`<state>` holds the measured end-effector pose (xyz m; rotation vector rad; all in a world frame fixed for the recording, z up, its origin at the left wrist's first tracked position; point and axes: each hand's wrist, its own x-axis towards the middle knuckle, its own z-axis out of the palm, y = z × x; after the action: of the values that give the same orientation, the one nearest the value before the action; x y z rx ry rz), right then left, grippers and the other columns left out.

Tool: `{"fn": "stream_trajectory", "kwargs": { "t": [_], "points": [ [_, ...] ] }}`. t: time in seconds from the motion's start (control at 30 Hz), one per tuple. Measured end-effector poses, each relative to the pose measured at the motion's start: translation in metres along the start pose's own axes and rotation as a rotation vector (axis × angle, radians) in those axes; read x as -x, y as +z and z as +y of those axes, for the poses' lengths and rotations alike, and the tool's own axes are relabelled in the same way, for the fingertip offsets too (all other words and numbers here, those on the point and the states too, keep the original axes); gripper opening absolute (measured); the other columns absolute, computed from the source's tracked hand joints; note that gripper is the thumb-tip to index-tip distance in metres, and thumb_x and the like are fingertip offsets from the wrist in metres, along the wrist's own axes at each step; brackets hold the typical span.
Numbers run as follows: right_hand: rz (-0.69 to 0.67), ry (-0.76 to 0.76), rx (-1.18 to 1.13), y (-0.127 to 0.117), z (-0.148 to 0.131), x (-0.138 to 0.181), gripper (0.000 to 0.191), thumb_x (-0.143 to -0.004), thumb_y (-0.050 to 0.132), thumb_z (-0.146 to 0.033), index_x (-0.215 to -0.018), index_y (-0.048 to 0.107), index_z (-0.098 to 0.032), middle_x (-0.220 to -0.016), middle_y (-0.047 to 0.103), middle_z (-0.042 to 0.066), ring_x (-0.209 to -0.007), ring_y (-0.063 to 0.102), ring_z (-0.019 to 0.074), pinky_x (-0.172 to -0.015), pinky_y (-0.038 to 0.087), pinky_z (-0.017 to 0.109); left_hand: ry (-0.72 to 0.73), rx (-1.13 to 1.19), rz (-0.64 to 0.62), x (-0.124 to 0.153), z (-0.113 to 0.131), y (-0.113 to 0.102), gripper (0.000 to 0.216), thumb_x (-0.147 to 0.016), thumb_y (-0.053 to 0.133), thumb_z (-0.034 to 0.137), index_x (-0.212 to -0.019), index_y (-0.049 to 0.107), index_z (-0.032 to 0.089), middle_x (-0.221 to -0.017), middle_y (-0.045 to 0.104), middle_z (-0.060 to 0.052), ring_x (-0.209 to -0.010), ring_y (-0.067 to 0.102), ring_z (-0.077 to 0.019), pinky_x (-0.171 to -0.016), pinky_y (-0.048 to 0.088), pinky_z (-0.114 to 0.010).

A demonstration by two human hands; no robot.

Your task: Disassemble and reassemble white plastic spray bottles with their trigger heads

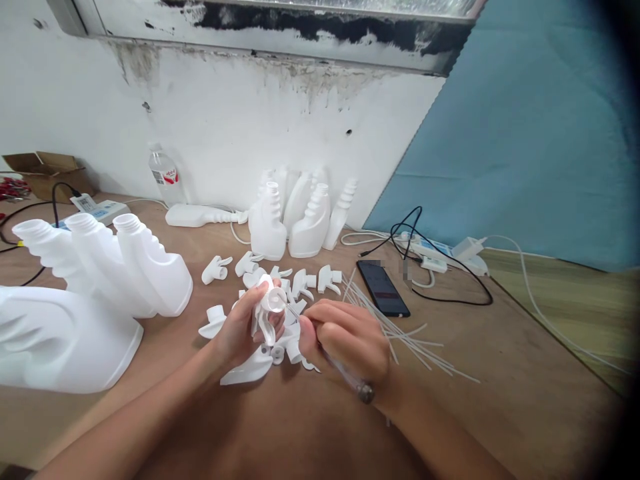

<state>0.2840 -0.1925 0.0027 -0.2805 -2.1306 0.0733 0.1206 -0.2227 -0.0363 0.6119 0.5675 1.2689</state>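
My left hand (pixel 243 328) is closed around a white trigger sprayer head (pixel 271 305), held just above the wooden table (pixel 500 373). My right hand (pixel 346 339) is closed in a pinch on a thin clear dip tube (pixel 341 370), whose upper end reaches the sprayer head. The tube's other end runs under my right palm toward the wrist. Beneath both hands lies a pile of several white sprayer heads (pixel 300 283). A bundle of loose clear tubes (pixel 400 333) lies on the table right of my right hand.
White plastic bottles (pixel 107 267) lie at the left, more bottles (pixel 300 213) stand against the wall. A black phone (pixel 383 288), cables and a power strip (pixel 440 257) sit at the right. A water bottle (pixel 164 175) and a cardboard box (pixel 43 170) are at the far left.
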Motion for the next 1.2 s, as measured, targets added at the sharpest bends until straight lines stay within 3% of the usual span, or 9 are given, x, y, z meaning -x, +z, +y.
{"fn": "stream_trajectory", "kwargs": {
  "t": [0.3,0.37,0.5,0.57,0.63,0.83,0.93,1.1,1.2],
  "points": [
    [0.063,0.328,-0.018,-0.006,-0.003,0.001,0.032,-0.083,0.052,-0.007,-0.059,0.035,-0.021,-0.050,0.042,-0.005,-0.044,0.037,0.0081,-0.047,0.030,0.025,0.002,-0.009,-0.062,-0.002,-0.007,-0.005,0.024,-0.093,0.040,0.040,-0.086,0.050,0.019,-0.048,0.043,0.006,-0.034,0.020,-0.0056,-0.038,0.027,-0.019],
    [0.035,0.249,0.000,-0.006,-0.004,0.000,0.033,-0.083,0.053,-0.008,-0.059,0.035,-0.021,-0.051,0.042,-0.005,-0.046,0.037,0.0087,-0.047,0.029,0.025,0.002,-0.009,-0.048,-0.002,-0.007,-0.003,0.024,-0.092,0.042,0.040,-0.086,0.050,0.019,-0.049,0.044,0.006,-0.034,0.020,-0.0055,-0.038,0.028,-0.019],
    [-0.114,-0.168,0.148,-0.005,-0.007,-0.002,0.033,-0.083,0.052,-0.006,-0.058,0.036,-0.020,-0.053,0.041,-0.002,-0.051,0.035,0.0118,-0.049,0.025,0.028,-0.004,-0.003,0.031,-0.001,-0.007,0.000,0.025,-0.090,0.047,0.042,-0.084,0.050,0.018,-0.054,0.047,0.004,-0.038,0.027,-0.0057,-0.039,0.030,-0.017],
    [-0.163,-0.232,0.201,-0.005,-0.007,-0.002,0.032,-0.083,0.051,-0.005,-0.059,0.038,-0.021,-0.053,0.040,-0.002,-0.052,0.033,0.0127,-0.049,0.023,0.029,-0.002,-0.008,0.058,-0.001,-0.007,0.000,0.025,-0.089,0.050,0.042,-0.082,0.050,0.018,-0.054,0.047,0.004,-0.039,0.029,-0.0060,-0.040,0.030,-0.017],
    [-0.143,-0.153,0.117,-0.004,-0.004,0.000,0.032,-0.083,0.051,-0.006,-0.060,0.036,-0.021,-0.055,0.041,-0.002,-0.053,0.034,0.0121,-0.050,0.025,0.028,-0.007,-0.014,0.043,-0.001,-0.007,-0.001,0.024,-0.090,0.049,0.042,-0.082,0.049,0.018,-0.051,0.045,0.005,-0.037,0.026,-0.0054,-0.039,0.030,-0.017],
    [0.082,0.499,-0.173,0.000,0.002,0.003,0.034,-0.085,0.053,-0.016,-0.058,0.032,-0.020,-0.052,0.044,-0.005,-0.046,0.037,0.0078,-0.048,0.032,0.023,-0.011,-0.010,-0.016,-0.002,-0.006,-0.003,0.022,-0.092,0.042,0.038,-0.081,0.047,0.019,-0.045,0.041,0.008,-0.031,0.015,-0.0032,-0.036,0.024,-0.016],
    [0.219,0.744,-0.471,0.002,-0.001,-0.003,0.034,-0.084,0.050,-0.016,-0.059,0.027,-0.021,-0.049,0.049,-0.005,-0.044,0.047,0.0083,-0.046,0.035,0.021,-0.062,0.028,0.009,-0.002,-0.006,-0.006,0.023,-0.091,0.044,0.041,-0.084,0.048,0.020,-0.044,0.039,0.008,-0.032,0.016,-0.0043,-0.034,0.022,-0.016],
    [0.230,0.790,-0.625,0.003,-0.002,-0.006,0.034,-0.085,0.051,-0.017,-0.060,0.027,-0.022,-0.050,0.050,-0.005,-0.044,0.050,0.0096,-0.045,0.038,0.021,-0.063,0.045,0.010,-0.002,-0.007,-0.008,0.022,-0.090,0.044,0.041,-0.082,0.048,0.020,-0.043,0.038,0.008,-0.033,0.016,-0.0052,-0.035,0.024,-0.016],
    [0.140,0.593,-0.448,0.004,0.000,-0.001,0.034,-0.084,0.052,-0.016,-0.059,0.030,-0.021,-0.051,0.049,-0.005,-0.045,0.046,0.0088,-0.047,0.036,0.022,-0.039,0.022,0.028,-0.002,-0.007,-0.008,0.021,-0.090,0.044,0.039,-0.083,0.048,0.020,-0.044,0.040,0.008,-0.033,0.015,-0.0046,-0.035,0.022,-0.016]
  ]
}}
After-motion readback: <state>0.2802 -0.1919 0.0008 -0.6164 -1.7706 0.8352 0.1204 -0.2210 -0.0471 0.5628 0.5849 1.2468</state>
